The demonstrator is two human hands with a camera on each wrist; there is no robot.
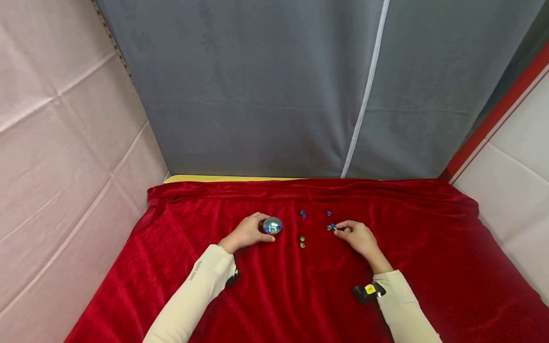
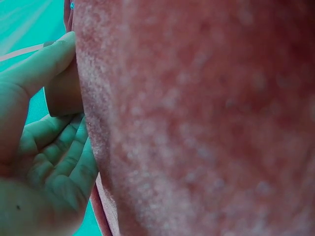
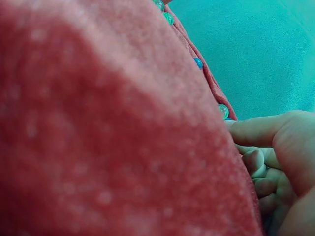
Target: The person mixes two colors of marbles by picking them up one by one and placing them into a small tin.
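In the head view my left hand (image 1: 249, 232) grips a small shiny metal bowl (image 1: 267, 220) from its left side, with several blue and green marbles inside. The left wrist view shows the bowl's side (image 2: 64, 93) between thumb and fingers. My right hand (image 1: 358, 237) is low over the cloth, its thumb and forefinger pinching a small marble (image 1: 335, 229). Right at those fingertips are a green marble (image 1: 329, 227) and a blue marble (image 1: 332, 225). In the right wrist view a green marble (image 3: 223, 111) shows just past the thumb tip.
Two blue marbles (image 1: 302, 214) and two green marbles (image 1: 302, 242) lie between the hands. A lone blue marble (image 1: 329, 213) is farther back. Wrinkled red velvet cloth (image 1: 274, 295) covers the table, whose yellow edge (image 1: 214, 178) shows before a grey curtain (image 1: 257, 95).
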